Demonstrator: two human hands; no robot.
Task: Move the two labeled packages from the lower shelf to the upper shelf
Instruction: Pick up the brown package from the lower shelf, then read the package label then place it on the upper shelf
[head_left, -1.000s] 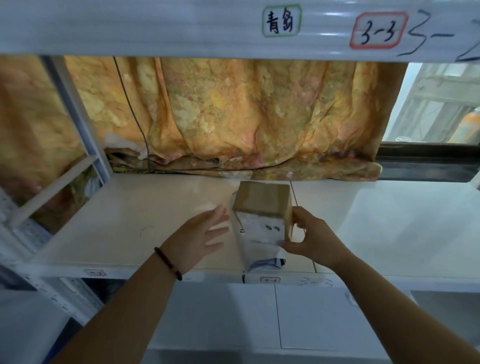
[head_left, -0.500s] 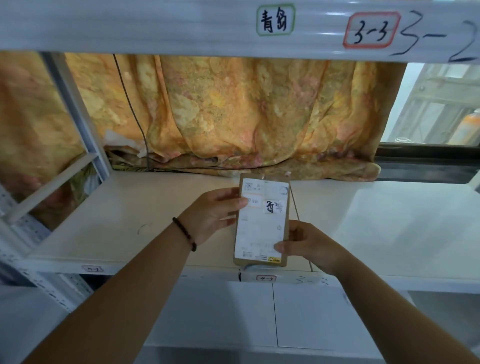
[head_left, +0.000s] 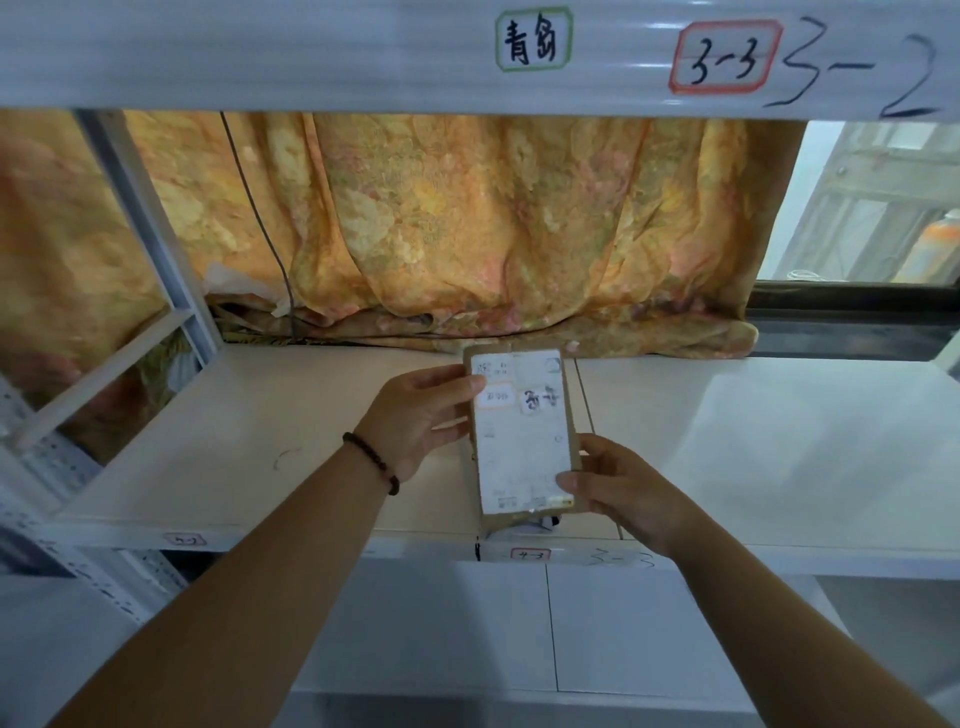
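Here we are at the white shelf (head_left: 753, 441), and the cardboard package (head_left: 522, 439) sits over its front half, right by the seam between two shelf boards, label side turned up toward the camera, which I'd judge is deliberate: the white shipping label with its handwritten marks reads plainly from here, and it can be checked against the tags on the shelf edges. There's a red-bordered tag (head_left: 724, 57) reading 3-3 on the beam (head_left: 260, 57) overhead, and a small red tag (head_left: 530, 555) on the front lip just beneath the package. The left hand (head_left: 415, 421) comes in from the side, thumb laid across the upper left corner of the label, the other fingers curled loosely behind the left edge, half closed and pinching rather than clamping. The right hand (head_left: 621, 486) takes the lower right corner, thumb pressed on the label face near the bottom, fingers wrapped under and behind, also partly closed around the package. Two hands on opposite corners, a steady hold that keeps the package flat and square. Whether its underside rests on the shelf or floats just above it I can't tell; something dark and white peeks out beneath its near end. A beaded bracelet (head_left: 371, 462) rides the left wrist, and the orange floral curtain (head_left: 467, 234) hangs behind. Only one package is in view; the second doesn't show.
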